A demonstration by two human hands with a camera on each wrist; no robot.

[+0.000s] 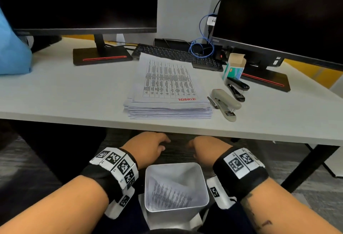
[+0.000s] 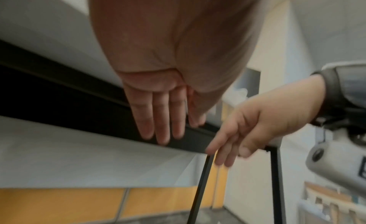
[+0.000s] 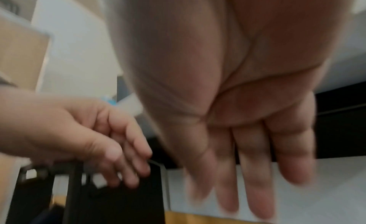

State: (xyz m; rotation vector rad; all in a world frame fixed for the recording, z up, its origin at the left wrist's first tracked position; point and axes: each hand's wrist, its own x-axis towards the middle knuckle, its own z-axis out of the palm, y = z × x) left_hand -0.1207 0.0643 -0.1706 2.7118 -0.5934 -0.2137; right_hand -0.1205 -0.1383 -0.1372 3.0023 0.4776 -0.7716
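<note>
My left hand (image 1: 148, 147) and my right hand (image 1: 204, 147) hang side by side just under the front edge of the desk (image 1: 74, 92), beyond a white bin (image 1: 201, 181) that stands between my knees. A printed sheet (image 1: 168, 193) lies crumpled inside the bin. Both hands hold nothing. In the left wrist view the left hand (image 2: 160, 125) has straight fingers held together, and the right hand (image 2: 247, 130) shows beside it with loose fingers. The right wrist view is blurred and shows the right hand (image 3: 247, 164) with fingers stretched out.
A thick stack of printed paper (image 1: 167, 92) lies on the desk near its front edge. To its right are a grey stapler (image 1: 225, 103), a black stapler (image 1: 237, 87) and an open staple box (image 1: 234, 66). Behind stand a keyboard (image 1: 176, 55), two monitors (image 1: 83, 2) and a blue bag (image 1: 13, 52).
</note>
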